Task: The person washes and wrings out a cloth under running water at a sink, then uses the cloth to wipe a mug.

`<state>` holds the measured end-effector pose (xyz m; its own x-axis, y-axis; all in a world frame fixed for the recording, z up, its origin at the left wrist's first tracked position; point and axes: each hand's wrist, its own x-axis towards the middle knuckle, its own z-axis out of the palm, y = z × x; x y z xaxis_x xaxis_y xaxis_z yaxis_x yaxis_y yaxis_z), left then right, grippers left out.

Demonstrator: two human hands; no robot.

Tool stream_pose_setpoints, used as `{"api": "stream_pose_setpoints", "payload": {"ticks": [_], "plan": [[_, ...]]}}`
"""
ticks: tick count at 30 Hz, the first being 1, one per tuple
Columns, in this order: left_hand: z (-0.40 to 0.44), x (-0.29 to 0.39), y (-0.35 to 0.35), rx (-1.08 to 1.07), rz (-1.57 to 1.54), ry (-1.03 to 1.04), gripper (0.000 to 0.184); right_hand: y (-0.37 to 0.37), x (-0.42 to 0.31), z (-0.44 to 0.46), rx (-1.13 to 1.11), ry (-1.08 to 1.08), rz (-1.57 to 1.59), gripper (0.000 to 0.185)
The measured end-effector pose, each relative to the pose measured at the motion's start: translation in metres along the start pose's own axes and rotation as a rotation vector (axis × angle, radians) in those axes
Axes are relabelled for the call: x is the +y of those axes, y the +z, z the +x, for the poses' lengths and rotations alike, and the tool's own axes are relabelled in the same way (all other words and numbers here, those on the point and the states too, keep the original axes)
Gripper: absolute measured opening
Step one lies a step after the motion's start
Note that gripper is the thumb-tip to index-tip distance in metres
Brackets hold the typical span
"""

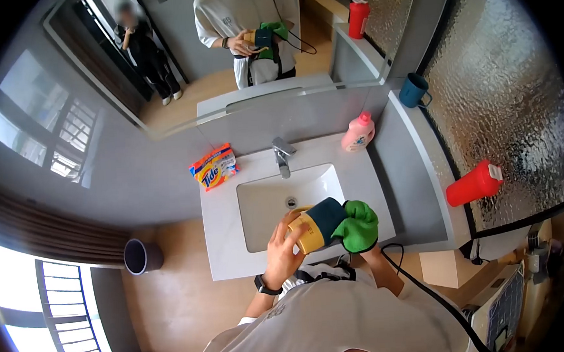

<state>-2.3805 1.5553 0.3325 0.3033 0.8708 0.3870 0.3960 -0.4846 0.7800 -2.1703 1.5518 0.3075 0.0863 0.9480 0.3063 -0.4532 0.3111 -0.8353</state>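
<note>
Over the sink's front edge, my left hand (283, 251), with a dark watch at its wrist, grips the yellow end of a yellow and dark teal mug (328, 218). The mug is tilted on its side, and part of its yellow handle shows behind my fingers. A green fabric cleaning mitt (361, 228) covers my right hand and presses against the mug's teal end. My right fingers are hidden in the green fabric, so their pose cannot be seen. Below the mug lies the white sink basin (259, 229).
Around the basin stand a chrome faucet (283, 155), an orange Tide bag (215, 167) and a pink bottle (358, 132). The right ledge holds a teal mug (414, 91) and a red bottle (473, 183). A black cable (434, 296) passes my right side. Another person (142, 49) appears in the mirror.
</note>
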Motion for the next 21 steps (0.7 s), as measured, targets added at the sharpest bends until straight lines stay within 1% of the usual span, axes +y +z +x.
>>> {"api": "stream_pose_setpoints", "payload": {"ticks": [2, 3, 4, 6, 7, 8, 10, 11, 12, 14, 15, 16, 18, 19, 20, 21], "plan": [[0.007, 0.015, 0.010, -0.073, 0.249, 0.258, 0.069, 0.001, -0.038, -0.004, -0.040, 0.231, -0.250, 0.035], [0.008, 0.023, 0.019, -0.154, 0.248, 0.282, 0.075, -0.009, -0.044, -0.007, -0.122, 0.139, -0.333, 0.042], [0.007, 0.033, 0.027, -0.162, 0.242, 0.281, 0.075, -0.017, -0.054, -0.015, -0.113, 0.143, -0.334, 0.042], [0.013, 0.051, 0.049, -0.093, -0.742, 0.132, 0.086, -0.038, -0.078, -0.026, -0.131, 0.492, -0.164, 0.041], [0.012, 0.058, 0.066, -0.065, -1.099, -0.029, 0.095, -0.057, -0.070, -0.027, -0.260, -0.060, -0.605, 0.034], [0.010, 0.056, 0.075, -0.065, -1.100, -0.023, 0.095, -0.076, -0.069, -0.033, -0.261, -0.065, -0.609, 0.034], [0.009, 0.050, 0.086, -0.397, -1.357, -0.461, 0.091, -0.085, -0.089, -0.030, -0.387, -0.763, -1.229, 0.032], [0.004, 0.054, 0.081, -0.615, -1.402, -0.754, 0.083, -0.132, -0.048, -0.059, -0.353, -0.553, -1.076, 0.036], [0.002, 0.055, 0.090, -0.613, -1.400, -0.749, 0.083, -0.137, -0.051, -0.057, -0.356, -0.559, -1.075, 0.036], [-0.003, 0.058, 0.112, -0.403, -1.023, -0.530, 0.073, -0.124, -0.076, -0.047, -0.257, -0.366, -1.044, 0.041], [0.009, 0.067, 0.119, -0.264, -0.642, -0.095, 0.067, -0.097, -0.104, -0.027, -0.252, -0.534, -1.044, 0.043], [0.017, 0.074, 0.118, -0.262, -0.641, -0.096, 0.067, -0.096, -0.104, -0.031, -0.254, -0.533, -1.041, 0.043], [0.026, 0.086, 0.115, -0.136, 0.172, 0.177, 0.065, -0.093, -0.104, -0.041, -0.132, -0.078, -0.820, 0.041], [0.024, 0.083, 0.117, -0.141, 0.174, 0.170, 0.065, -0.085, -0.104, -0.037, -0.164, -0.319, -0.897, 0.039], [0.024, 0.075, 0.118, -0.149, -0.170, 0.151, 0.070, -0.085, -0.105, -0.033, -0.176, -0.399, -0.933, 0.039], [0.028, 0.068, 0.117, -0.145, -0.509, 0.132, 0.076, -0.087, -0.106, -0.032, -0.191, -0.432, -0.954, 0.040]]}}
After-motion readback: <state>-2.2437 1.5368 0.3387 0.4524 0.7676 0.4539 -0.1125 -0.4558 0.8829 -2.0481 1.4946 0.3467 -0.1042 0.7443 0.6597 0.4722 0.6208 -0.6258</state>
